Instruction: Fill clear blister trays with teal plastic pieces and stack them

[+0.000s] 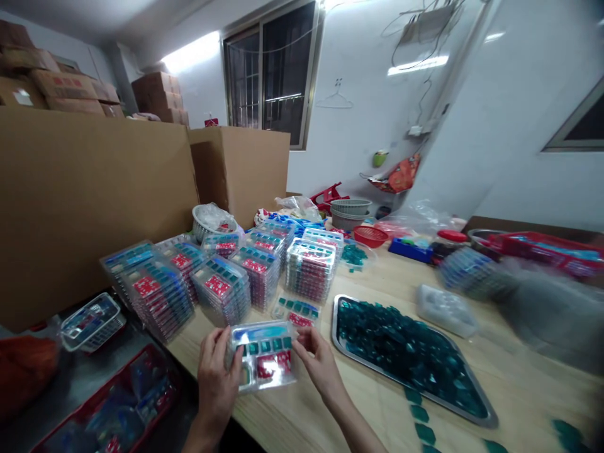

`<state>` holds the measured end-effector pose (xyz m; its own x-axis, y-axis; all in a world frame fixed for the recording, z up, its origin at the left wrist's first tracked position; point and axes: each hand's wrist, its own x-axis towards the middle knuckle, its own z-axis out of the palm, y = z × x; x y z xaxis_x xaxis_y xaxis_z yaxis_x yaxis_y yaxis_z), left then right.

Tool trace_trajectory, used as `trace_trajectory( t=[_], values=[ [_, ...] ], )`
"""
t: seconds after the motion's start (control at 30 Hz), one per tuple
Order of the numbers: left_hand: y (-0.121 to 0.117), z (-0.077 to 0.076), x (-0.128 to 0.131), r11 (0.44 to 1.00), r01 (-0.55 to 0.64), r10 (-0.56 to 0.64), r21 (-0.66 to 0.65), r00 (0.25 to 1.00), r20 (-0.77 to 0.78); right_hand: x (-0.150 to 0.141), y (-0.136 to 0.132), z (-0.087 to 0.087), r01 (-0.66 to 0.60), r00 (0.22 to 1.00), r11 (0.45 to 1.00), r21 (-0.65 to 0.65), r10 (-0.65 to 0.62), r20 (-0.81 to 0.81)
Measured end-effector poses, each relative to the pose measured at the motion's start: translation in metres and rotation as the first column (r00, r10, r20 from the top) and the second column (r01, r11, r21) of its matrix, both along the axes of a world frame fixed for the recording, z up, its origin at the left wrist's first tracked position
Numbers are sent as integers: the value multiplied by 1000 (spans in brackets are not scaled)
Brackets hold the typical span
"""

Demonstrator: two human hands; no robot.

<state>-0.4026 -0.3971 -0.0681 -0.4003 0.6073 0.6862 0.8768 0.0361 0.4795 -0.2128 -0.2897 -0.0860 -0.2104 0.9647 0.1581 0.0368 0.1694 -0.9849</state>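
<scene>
A clear plastic blister tray (268, 363) is held tilted above the table's front edge. Its compartments show a row of green square pieces, a red part with white marks and a blue strip along the top. My left hand (218, 371) grips its left side, thumb over the front. At the right edge, my right hand (317, 362) has thumb and fingers closed on the tray's upper corner; the fingertips are partly hidden. Just behind it, another filled tray (297, 312) lies on the table. A metal tray (336, 321) heaped with dark green pieces lies to the right.
Stacks of filled blister trays (255, 270) stand behind and left of my hands. Loose green pieces (419, 413) lie in a line by the metal tray. A red crate (117, 384) sits low at left. Cardboard (94, 201) walls the left side; a red basket (370, 236) is farther back.
</scene>
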Motion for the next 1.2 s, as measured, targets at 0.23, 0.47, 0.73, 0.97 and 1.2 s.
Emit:
trace_trajectory(
  t=[0.23, 0.47, 0.73, 0.97, 1.2],
  values=[
    [11, -14, -9, 1000, 15, -17, 14, 987, 163, -5, -5, 6, -79, 993, 997, 18, 77, 87],
    [12, -18, -15, 998, 54, -42, -23, 928, 369, -10, -10, 31, -120, 988, 985, -122, 107, -107],
    [5, -3, -10, 1000, 2, 1, -5, 807, 590, -15, -10, 31, -223, 925, 867, -446, 43, -378],
    [-5, 2, 13, 990, 140, -140, -18, 990, 7, 21, 25, 17, -7, 867, 887, -462, -225, -444],
    [6, -21, 11, 966, 70, -172, -250, 895, -413, 42, 74, -6, 254, 867, 874, -414, -396, -302]
  ],
)
